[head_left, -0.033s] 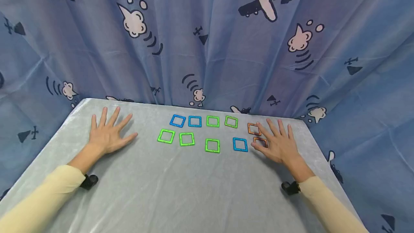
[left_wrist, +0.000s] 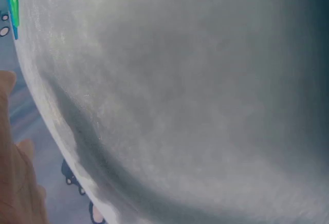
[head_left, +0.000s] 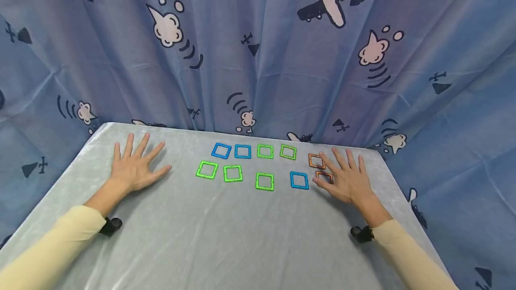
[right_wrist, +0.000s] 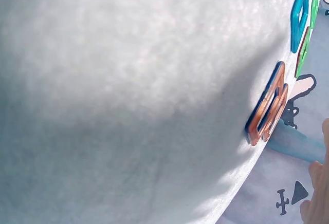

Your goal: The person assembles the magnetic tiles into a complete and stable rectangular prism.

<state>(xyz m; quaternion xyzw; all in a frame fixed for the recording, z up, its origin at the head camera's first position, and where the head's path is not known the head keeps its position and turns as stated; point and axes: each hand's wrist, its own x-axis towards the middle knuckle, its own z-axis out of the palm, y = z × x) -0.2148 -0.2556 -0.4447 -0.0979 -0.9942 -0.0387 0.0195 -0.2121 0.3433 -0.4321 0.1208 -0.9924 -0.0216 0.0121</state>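
My left hand (head_left: 135, 171) is spread over the left side of the table, its fingers straight and nothing in its grasp. My right hand (head_left: 348, 178) is spread at the right, holding nothing. Its thumb and index finger partly cover two orange square frames, the nearer one (head_left: 324, 176) and the farther one (head_left: 317, 160). In the right wrist view both orange frames appear edge-on, the closer one (right_wrist: 266, 103) larger. Whether the fingers touch them I cannot tell. Just left of the right thumb lies a blue square frame (head_left: 299, 180).
More flat square frames lie in two rough rows: two blue ones, one at the far left (head_left: 221, 150) and its neighbour (head_left: 243, 151), and several green ones, such as the near middle one (head_left: 264, 181). A pale cloth covers the table (head_left: 242, 245). Behind hangs a blue curtain (head_left: 225, 35) with printed planes.
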